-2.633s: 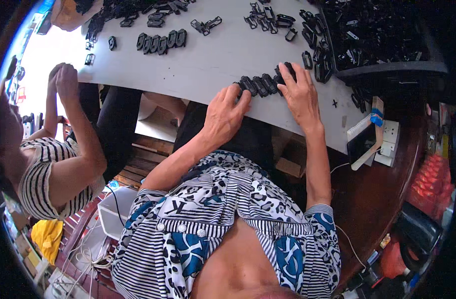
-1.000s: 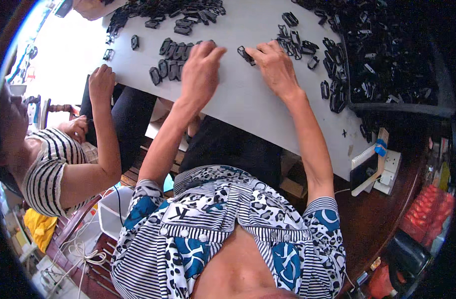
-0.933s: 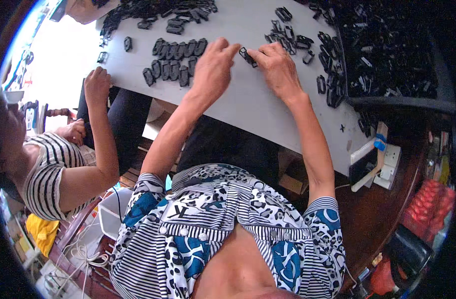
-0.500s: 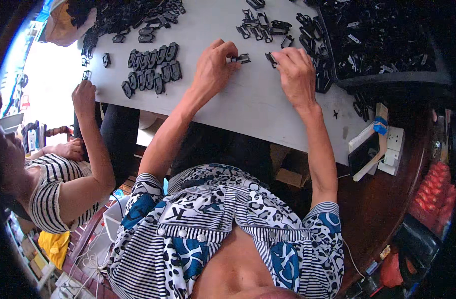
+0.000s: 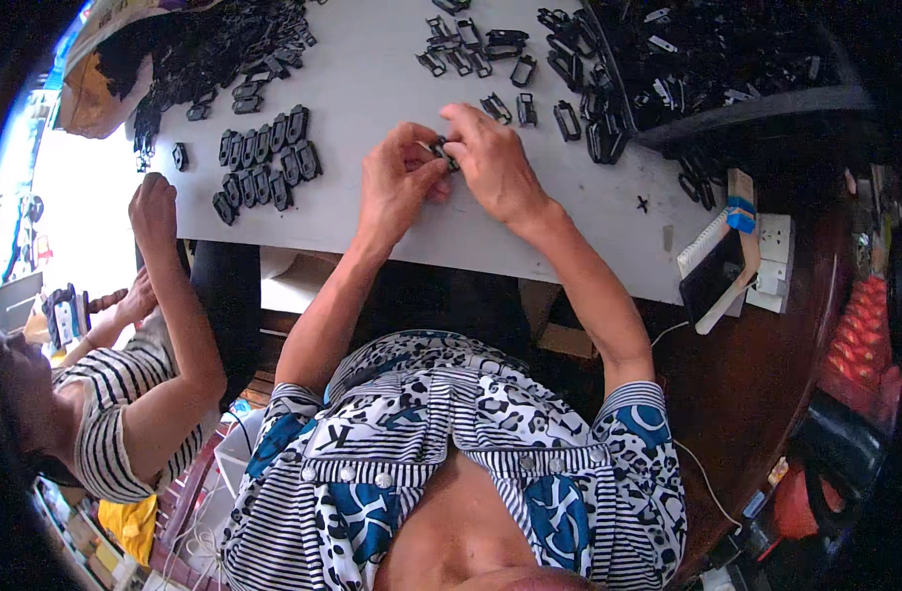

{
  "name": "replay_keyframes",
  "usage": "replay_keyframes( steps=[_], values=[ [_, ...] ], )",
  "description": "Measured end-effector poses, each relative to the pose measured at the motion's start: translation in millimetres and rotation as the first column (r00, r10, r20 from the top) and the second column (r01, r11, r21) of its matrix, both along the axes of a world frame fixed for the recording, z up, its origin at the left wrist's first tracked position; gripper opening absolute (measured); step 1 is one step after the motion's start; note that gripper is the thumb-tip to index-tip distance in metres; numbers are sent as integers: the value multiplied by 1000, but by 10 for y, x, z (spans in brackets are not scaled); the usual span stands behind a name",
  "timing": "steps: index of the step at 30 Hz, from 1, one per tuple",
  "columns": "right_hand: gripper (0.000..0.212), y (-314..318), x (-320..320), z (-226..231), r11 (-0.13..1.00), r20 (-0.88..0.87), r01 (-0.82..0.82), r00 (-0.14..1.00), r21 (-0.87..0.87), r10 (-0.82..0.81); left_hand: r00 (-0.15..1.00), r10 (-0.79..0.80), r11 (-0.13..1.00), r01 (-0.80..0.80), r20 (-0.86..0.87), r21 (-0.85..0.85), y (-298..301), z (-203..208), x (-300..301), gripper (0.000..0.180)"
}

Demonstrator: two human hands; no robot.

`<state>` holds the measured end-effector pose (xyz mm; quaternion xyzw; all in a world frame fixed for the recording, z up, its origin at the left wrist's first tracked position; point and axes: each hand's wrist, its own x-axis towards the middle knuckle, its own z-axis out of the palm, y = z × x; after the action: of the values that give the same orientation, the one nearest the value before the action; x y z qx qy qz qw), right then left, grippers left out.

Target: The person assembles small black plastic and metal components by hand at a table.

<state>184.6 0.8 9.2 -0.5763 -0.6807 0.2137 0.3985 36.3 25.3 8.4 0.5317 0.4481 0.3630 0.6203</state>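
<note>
Near the table's front edge my two hands meet around a small black plastic part [image 5: 443, 154]. My left hand [image 5: 394, 187] is closed, pinching the part between thumb and fingers. From the right, my right hand [image 5: 498, 172] also closes on it, thumb and fingertips bent against it. Fingers hide most of the part, so its exact shape is not visible. Just beyond my right hand lie several loose rectangular black frames [image 5: 526, 110] on the white table [image 5: 372, 89]. To the left, black oblong pieces [image 5: 264, 144] stand in two neat rows.
A large black bin [image 5: 756, 123] of small parts fills the far right. Heaped black pieces [image 5: 264, 39] lie far left, beside a brown bag [image 5: 96, 94]. At the right are a dark-screened device [image 5: 712, 281] and a power strip [image 5: 772, 258]. A co-worker's hand [image 5: 154, 207] works at left.
My right hand has left a frame on the table and moved left to my left hand. The part in my left hand is now between both hands. The view has shifted slightly.
</note>
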Motion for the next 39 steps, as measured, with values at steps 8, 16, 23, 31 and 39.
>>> replay_keyframes(
  steps=[8, 16, 23, 31, 39],
  values=[
    [11, -59, 528, 282, 948, 530, 275, 786, 161, -318, 776, 53, 826, 320, -629, 464, -33, 7, -89, 26],
    [24, -161, 792, 129, 907, 741, 406, 574, 112, -349, 793, 57, 765, 356, -606, 538, 3, 87, -171, 33],
    [30, -322, 464, 259, 993, 349, 38, 934, 113, -76, 834, 37, 713, 364, -550, 599, 25, -79, -70, 35],
    [28, -252, 236, 231, 977, 465, -163, 882, 141, 80, 845, 1, 705, 378, -535, 600, 41, -92, -60, 37],
    [22, -209, 202, 160, 967, 515, -222, 848, 128, 127, 842, -47, 715, 404, -537, 571, 52, -57, -95, 38]
  ],
)
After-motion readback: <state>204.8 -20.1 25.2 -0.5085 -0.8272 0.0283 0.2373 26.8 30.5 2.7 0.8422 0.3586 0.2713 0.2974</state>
